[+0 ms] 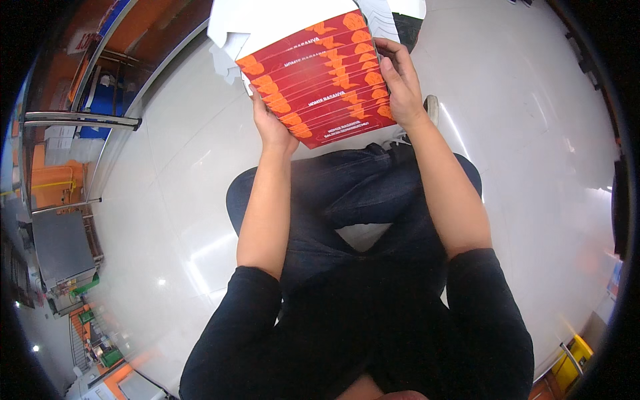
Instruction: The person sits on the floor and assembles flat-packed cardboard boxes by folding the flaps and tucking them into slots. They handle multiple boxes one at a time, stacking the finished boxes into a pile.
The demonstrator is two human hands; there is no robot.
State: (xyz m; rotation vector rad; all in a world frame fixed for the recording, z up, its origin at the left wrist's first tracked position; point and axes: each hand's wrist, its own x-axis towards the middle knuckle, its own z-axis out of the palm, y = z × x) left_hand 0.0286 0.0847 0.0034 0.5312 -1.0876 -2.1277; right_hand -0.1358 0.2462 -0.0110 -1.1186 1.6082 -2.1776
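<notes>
In the upper middle of the frame, the seated person holds a stack of flat red cartons [319,77] with orange patterning, fanned so their edges show. The left hand [272,125] clasps the stack's lower left edge; the right hand [399,83] lies curled over its right side. White carton flaps [267,20] stick out behind. The stack looks gathered but not yet set down; the glossy floor [173,200] lies below.

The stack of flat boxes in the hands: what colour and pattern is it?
The stack of flat boxes is red with orange shapes along its edges, white inside; it shows best in the head view.
</notes>
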